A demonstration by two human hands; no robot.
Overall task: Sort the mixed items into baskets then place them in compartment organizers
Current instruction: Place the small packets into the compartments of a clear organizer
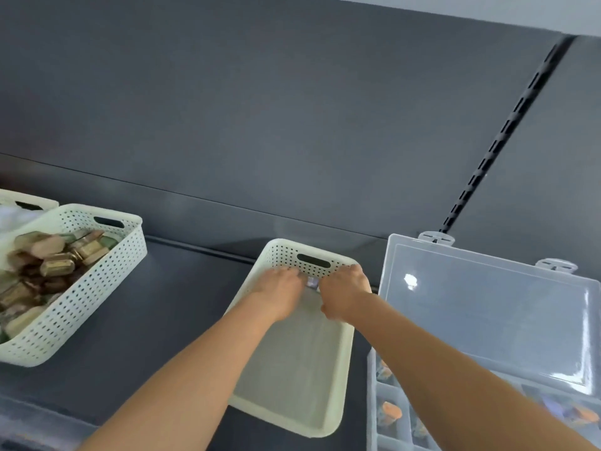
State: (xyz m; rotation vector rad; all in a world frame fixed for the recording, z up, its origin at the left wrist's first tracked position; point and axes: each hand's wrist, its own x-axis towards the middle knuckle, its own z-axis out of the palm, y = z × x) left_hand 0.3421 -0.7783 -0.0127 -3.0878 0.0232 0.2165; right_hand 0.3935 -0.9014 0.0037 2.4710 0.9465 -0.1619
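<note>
Entry: centre basket (292, 369), pale, perforated, almost emptied, standing on the dark table (146, 353) between a full basket (81, 304) of brown and gold pieces on the left and a clear organizer (374, 385) touching or just beside its right wall. Contents: one small pale item (313, 283) at the far end, against the perforated wall under the handle slot. Left hand (279, 291) and right hand (344, 294) are both inside the basket, close on either side of that item, fingers bent downward. The backs of the hands hide the fingertips, so whether either hand is pinching the item or only touching it cannot be told. Organizer lid (487, 320) stands open and leaning back; several compartments hold orange pieces (390, 411). Risks, as judged: the item is small and lies in a corner, so it may slip from a shallow pinch and drop back or skitter along the smooth floor; two hands crowding one piece may knock it aside; pressure toward the far wall may slide the light basket into the organizer; on the carry across, a forearm may clip the open lid, or the piece may land in a compartment of the wrong kind. A third basket (29, 203) shows at the far left edge.
</note>
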